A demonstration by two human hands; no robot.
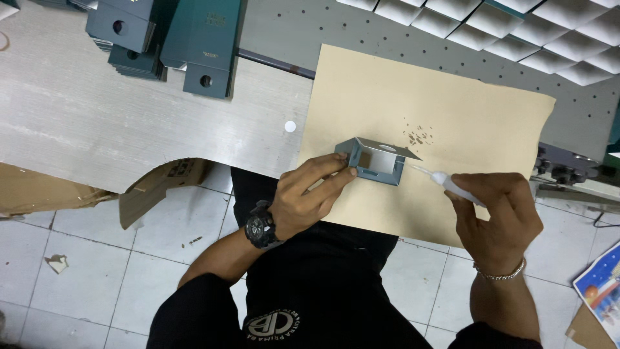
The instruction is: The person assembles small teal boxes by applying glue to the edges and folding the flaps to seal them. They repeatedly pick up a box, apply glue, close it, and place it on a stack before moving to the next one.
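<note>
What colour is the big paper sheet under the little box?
Light tan sheet, plain apart from a few dark specks; head view shows it best.

Grey-blue folded box [374, 161], tan paper sheet [452, 103], blk watch [260, 226].

The person wears a black top with sleeves ending near the elbows, forearms bare. A round white-grey emblem [272, 323] with curved lettering sits on the chest. On the left wrist sits a chunky black watch [259, 225] with a dark round face and thick strap. On the right wrist hangs a thin silver chain bracelet [500, 274]. The left hand [307, 197] and right hand [497, 216] are bare, without rings or gloves, and the trousers are black
</note>
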